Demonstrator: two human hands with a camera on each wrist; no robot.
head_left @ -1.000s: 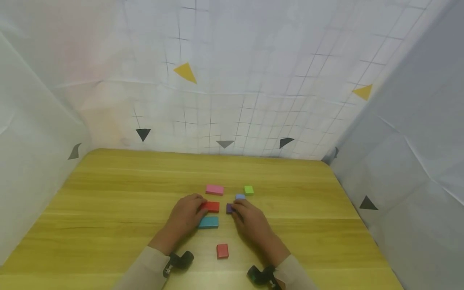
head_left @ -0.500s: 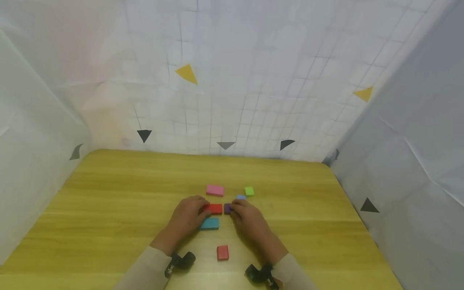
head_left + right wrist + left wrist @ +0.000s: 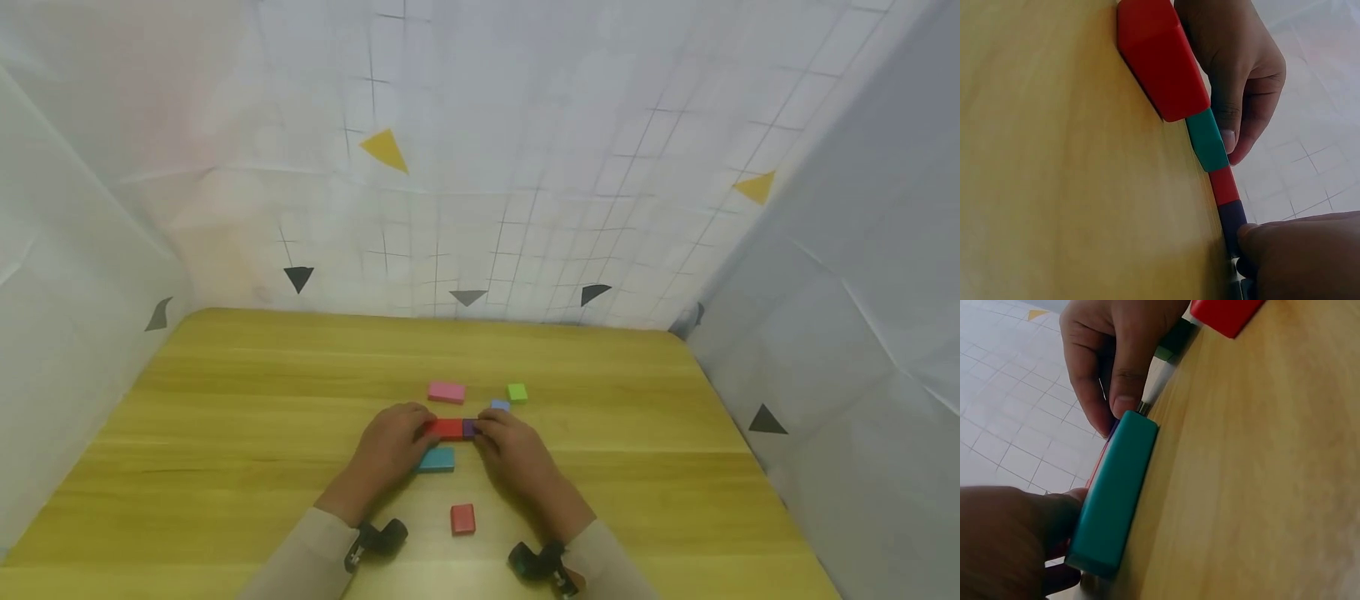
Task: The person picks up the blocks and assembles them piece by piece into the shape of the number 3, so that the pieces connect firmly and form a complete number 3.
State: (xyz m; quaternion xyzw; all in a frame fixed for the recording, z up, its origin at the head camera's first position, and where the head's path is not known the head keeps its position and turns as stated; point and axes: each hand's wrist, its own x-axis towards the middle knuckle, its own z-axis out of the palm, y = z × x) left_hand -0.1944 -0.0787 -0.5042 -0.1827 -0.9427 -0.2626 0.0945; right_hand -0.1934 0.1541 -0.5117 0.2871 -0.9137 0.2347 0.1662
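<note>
My left hand (image 3: 388, 442) pinches the left part of a long red block (image 3: 448, 429) lying on the wooden table. From the other side, my right hand (image 3: 521, 454) grips a small purple block (image 3: 468, 428) between thumb and fingers. The two blocks meet end to end, and in the right wrist view the purple block (image 3: 1232, 219) abuts the red block (image 3: 1224, 185). Just nearer than the red block lies a teal block (image 3: 437, 459), its left end behind my left hand; it hides most of the red block in the left wrist view.
A pink block (image 3: 447, 392) lies beyond the red one. At the back right are a lime green block (image 3: 517, 393) and a light blue block (image 3: 499, 406), partly covered by my right hand. Another red block (image 3: 462, 519) sits between my forearms. White sheets border the table (image 3: 225, 400).
The red block has slid right in my left hand, and the purple block slightly left in my right hand. The gap between them has closed.
</note>
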